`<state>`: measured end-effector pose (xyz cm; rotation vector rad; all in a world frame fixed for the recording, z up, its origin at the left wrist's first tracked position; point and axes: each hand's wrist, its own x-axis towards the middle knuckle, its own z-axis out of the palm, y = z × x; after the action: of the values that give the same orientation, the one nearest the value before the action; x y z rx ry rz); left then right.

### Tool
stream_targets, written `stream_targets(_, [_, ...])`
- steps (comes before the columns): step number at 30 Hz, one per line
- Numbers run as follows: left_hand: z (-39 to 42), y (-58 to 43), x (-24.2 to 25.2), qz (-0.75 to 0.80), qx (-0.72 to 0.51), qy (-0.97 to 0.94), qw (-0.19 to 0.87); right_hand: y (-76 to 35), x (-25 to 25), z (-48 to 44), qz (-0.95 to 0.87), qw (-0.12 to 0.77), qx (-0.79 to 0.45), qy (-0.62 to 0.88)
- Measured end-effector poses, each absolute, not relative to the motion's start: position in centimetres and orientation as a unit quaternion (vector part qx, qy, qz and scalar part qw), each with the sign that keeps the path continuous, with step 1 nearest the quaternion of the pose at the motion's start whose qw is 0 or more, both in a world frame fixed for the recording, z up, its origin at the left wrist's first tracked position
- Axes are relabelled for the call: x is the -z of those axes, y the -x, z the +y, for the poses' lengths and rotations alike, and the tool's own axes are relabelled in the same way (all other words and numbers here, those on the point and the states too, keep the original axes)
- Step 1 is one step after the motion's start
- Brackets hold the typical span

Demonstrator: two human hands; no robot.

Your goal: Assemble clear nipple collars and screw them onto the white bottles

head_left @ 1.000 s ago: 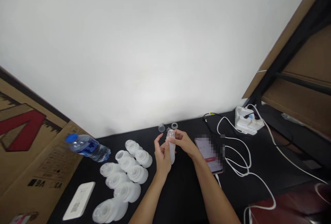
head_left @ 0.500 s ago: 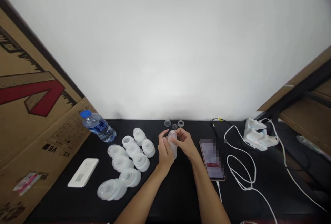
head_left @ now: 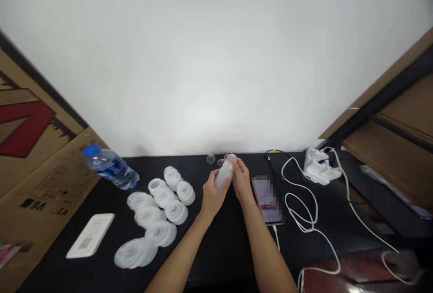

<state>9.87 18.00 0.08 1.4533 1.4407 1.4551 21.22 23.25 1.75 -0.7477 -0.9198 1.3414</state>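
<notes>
A translucent white baby bottle (head_left: 223,174) is tilted up and to the right between my hands. My left hand (head_left: 213,194) wraps round its lower body. Fingers of my right hand (head_left: 241,176) close on the clear cap end at the top. Just behind the hands lie a small clear cap (head_left: 210,158) and other small clear parts, partly hidden by the bottle. Left of my hands, several similar white bottles (head_left: 176,212) with clear caps stand in a group; among them is one with an open ring top (head_left: 156,185).
A water bottle (head_left: 111,167) with a blue cap and a white flat box (head_left: 91,235) are at the left by a cardboard carton (head_left: 50,194). To the right are a phone (head_left: 268,200), white cables (head_left: 316,221) and a white charging dock (head_left: 320,167).
The bottle in my hands has gone from nearly upright to tilted rightward and a little higher. My view has turned slightly to the right.
</notes>
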Motion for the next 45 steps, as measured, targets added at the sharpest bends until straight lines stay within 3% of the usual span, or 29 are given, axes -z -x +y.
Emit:
stream_targets(9, [17.9, -9.4, 0.4, 0.569, -0.514, -0.602, 0.223, -20.8, -1.5, 23.4, -0.398, 0.631, -0.550, 0.375])
stream_targets(15, [17.8, -9.4, 0.0, 0.567, -0.526, -0.588, 0.235, -21.6, -1.9, 23.2, -0.418, 0.610, -0.578, 0.345])
stream_targets(21, [17.7, -9.9, 0.0, 0.518, -0.567, -0.593, 0.243, -22.2, -2.2, 22.5, -0.510, 0.516, -0.587, 0.359])
stream_targets(24, [17.6, -10.2, 0.4, 0.507, -0.565, -0.607, 0.236, -22.7, -1.7, 23.4, -0.486, 0.563, -0.541, 0.392])
stream_targets(27, [17.4, -10.3, 0.2, 0.508, -0.570, -0.612, 0.205, -23.4, -1.0, 24.6, -0.419, 0.663, -0.400, 0.475])
stream_targets(29, [17.0, -10.2, -0.2, 0.496, -0.571, -0.630, 0.175, -23.9, -0.6, 25.0, -0.414, 0.675, -0.344, 0.504])
stream_targets(35, [16.3, -10.3, -1.0, 0.363, -0.530, -0.757, 0.123, -23.9, 0.3, 25.1, -0.517, 0.579, -0.357, 0.520])
stream_targets(41, [16.4, -10.9, -0.6, 0.337, -0.494, -0.799, 0.057, -22.4, 0.3, 24.5, -0.559, 0.564, -0.398, 0.460])
stream_targets(45, [16.2, -10.8, -0.6, 0.327, -0.512, -0.793, 0.047, -21.1, -0.1, 23.4, -0.611, 0.488, -0.417, 0.463])
